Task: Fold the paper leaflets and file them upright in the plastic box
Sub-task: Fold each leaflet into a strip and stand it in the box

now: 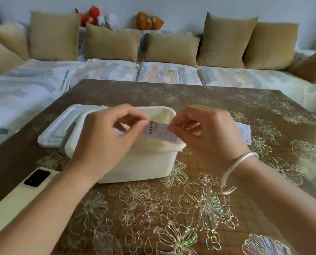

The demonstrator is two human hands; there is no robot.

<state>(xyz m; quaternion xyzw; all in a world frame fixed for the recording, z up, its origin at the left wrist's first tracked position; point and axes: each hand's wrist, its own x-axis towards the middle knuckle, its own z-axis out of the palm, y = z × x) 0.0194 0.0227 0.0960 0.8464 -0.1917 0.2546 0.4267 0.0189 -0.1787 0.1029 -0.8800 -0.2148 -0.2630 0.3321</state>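
White plastic box (142, 166), brown tablecloth (199, 208) with iridescent flower outlines, tan cushions (171, 46), silver bangle (236, 170)

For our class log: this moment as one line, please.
left hand: pinches leaflet | right hand: pinches leaflet | leaflet: over box | lid: beside box

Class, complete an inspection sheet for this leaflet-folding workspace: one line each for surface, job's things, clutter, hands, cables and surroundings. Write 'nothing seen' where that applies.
Surface: table under a brown flowered cloth.
Job's things: folded leaflet held above the open plastic box; lid beside the box on its left; second leaflet flat on the table to the box's right.
Clutter: phone lying camera side up near the table's left edge.
Hands: left hand and right hand both pinch the folded leaflet; bracelet on the right wrist.
Cables: nothing seen.
Surroundings: sofa with tan cushions; soft toys behind them.
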